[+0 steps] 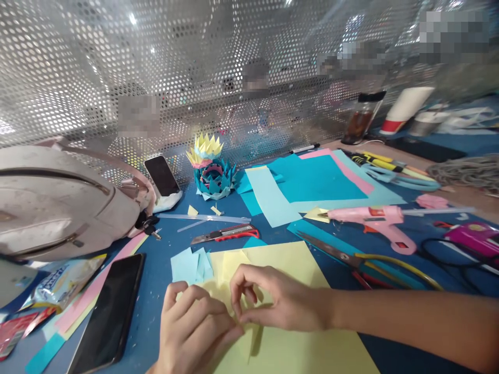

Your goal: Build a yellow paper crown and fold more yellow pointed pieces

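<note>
Step in hand: folding a small yellow paper piece [228, 296] on the yellow sheet [288, 265]
Left hand [195, 327]: fingers curled, pressing the piece
Right hand [273, 298]: pinching its fold
Next move, judged: sharpen the crease, edges aligned
Nearby: cut blue squares [191, 264]

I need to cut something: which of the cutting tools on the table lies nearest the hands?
The scissors with yellow handles, just right of the yellow paper. The red utility knife lies farther back, beyond the paper.
</note>
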